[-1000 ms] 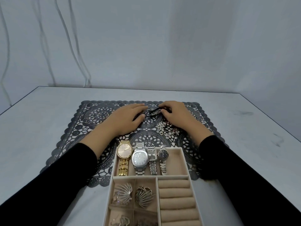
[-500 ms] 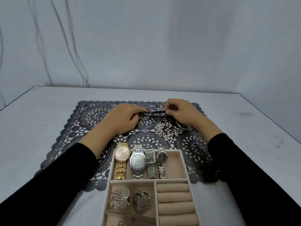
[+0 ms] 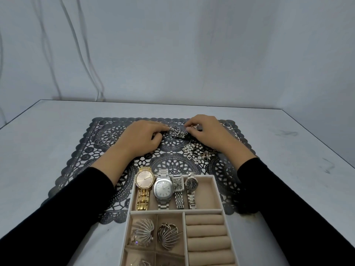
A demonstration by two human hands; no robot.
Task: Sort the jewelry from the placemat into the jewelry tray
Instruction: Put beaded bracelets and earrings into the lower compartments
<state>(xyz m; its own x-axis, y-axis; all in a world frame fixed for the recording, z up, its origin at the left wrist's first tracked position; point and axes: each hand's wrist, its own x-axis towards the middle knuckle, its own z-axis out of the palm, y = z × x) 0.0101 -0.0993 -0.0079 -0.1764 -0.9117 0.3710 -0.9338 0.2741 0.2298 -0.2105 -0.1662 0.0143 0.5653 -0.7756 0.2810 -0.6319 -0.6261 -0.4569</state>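
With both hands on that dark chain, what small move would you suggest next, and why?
Probably lift the chain clear of the placemat and carry it toward the tray: the left hand and right hand each pinch an end, and the tray's far compartment has room beside the watches.

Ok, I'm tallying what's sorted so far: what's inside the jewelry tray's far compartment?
In the jewelry tray, four watches lie side by side: a gold watch at the left, then three silver watches, with free space at the right. Anything beneath the watches is covered.
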